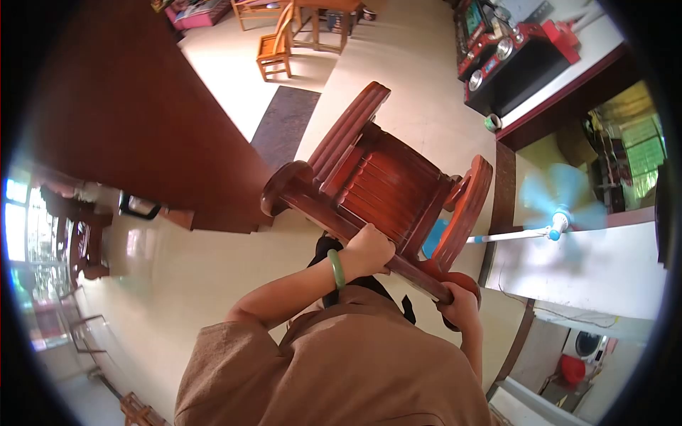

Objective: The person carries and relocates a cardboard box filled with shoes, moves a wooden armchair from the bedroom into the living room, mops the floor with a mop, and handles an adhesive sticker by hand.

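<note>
Head view: Both hands clamp the near rail of a red-brown wooden chair (391, 186) in front of a brown shirt (334, 362), the left hand (371, 250), below a green bangle (336, 268), mid-rail, the right hand (459, 306) near one end, a blue-bladed fan (559, 219) at right.

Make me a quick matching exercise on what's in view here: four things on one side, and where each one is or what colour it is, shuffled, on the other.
Things
1. Fan
2. Bracelet
3. Dark wooden chair
4. Light wooden chair

Places and colours
A. Beside the table
B. Gripped by the left hand and right hand
C. Blue and white
D. Just above the left hand, on the wrist

Right pairs: 1-C, 2-D, 3-B, 4-A
</note>
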A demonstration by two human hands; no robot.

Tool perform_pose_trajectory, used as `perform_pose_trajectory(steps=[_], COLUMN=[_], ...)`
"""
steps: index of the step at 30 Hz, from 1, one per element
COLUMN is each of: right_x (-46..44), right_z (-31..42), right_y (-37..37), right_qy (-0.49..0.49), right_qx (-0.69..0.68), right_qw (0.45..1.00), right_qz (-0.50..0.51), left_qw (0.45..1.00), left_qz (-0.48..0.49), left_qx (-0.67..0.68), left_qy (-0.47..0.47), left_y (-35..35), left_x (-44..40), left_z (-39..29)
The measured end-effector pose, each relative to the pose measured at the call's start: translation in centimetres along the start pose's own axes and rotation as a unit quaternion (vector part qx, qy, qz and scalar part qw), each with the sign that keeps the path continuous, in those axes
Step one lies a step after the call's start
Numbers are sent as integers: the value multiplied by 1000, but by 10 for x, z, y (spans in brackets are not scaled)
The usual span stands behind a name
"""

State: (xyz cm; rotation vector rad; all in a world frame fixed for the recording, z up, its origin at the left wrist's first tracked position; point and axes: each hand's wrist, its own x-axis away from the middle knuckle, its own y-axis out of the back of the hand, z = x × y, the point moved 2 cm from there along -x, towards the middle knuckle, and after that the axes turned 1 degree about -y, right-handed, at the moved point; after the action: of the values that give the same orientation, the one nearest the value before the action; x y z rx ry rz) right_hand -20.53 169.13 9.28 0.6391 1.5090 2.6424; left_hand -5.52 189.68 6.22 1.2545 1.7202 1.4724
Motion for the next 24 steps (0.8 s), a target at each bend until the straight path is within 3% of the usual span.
perform_pose_trajectory(steps=[4, 8, 11, 14, 22, 24], right_x=[37, 73, 97, 108, 152, 159], right_z=[-15, -4, 15, 29, 60, 67], right_y=[-24, -55, -62, -70, -109, -118], right_qy=[48, 97, -25, -8, 43, 63], right_qx=[40, 10, -28, 0, 41, 46], right_qw=[998, 995, 997, 996, 995, 995], right_qz=[-13, -17, 70, 83, 75, 65], left_qw=[998, 1000, 1000, 997, 996, 995], left_qz=[48, -4, -7, -14, -17, 22], left_qx=[48, 1, -10, -72, -83, -88], left_qy=[1, -2, -15, -18, -38, -42], left_y=[-14, -50, -52, -53, -77, -81], left_x=[39, 84, 105, 114, 169, 189], left_z=[-36, -57, -65, -72, -88, -94])
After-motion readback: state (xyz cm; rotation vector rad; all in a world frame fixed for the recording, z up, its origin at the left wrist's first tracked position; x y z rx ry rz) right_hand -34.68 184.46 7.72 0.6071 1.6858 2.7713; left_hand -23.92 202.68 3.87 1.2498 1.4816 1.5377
